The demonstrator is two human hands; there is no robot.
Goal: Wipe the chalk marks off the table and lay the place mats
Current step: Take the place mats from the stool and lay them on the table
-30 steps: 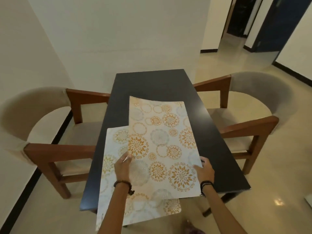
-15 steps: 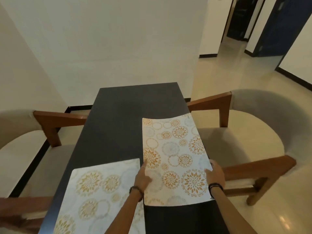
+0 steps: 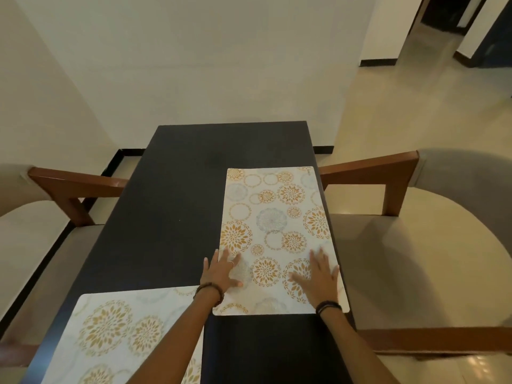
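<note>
Head view is looking down on a dark counter (image 3: 171, 217) whose far end is standing against a pale wall (image 3: 194, 65). A place mat (image 3: 277, 217) printed with orange and grey floral circles is lying flat along the counter's right side, its long edge running just beside the counter's right edge and its near right corner reaching slightly over that edge. Both hands are resting on the near end of this mat with fingers spread and released, grasping nothing. The left hand (image 3: 221, 273) is lying across the mat's left border, its outer fingers (image 3: 206, 263) touching the bare counter while its thumb is pointing right over the print. The right hand (image 3: 318, 275) is pressing flat near the mat's right edge, thumb pointing left. Each wrist is wearing dark beaded bands, and the left hand is wearing a thin ring. A second place mat (image 3: 116, 333) of the same pattern is lying at the near left corner of the counter, apart from the first, with the left forearm crossing above its right part. A wooden-armed chair (image 3: 401, 245) with a pale cushion is standing on the right side, and another chair (image 3: 41, 217) is standing on the left. Cream floor tiles (image 3: 401, 106) are stretching toward a doorway at upper right.
</note>
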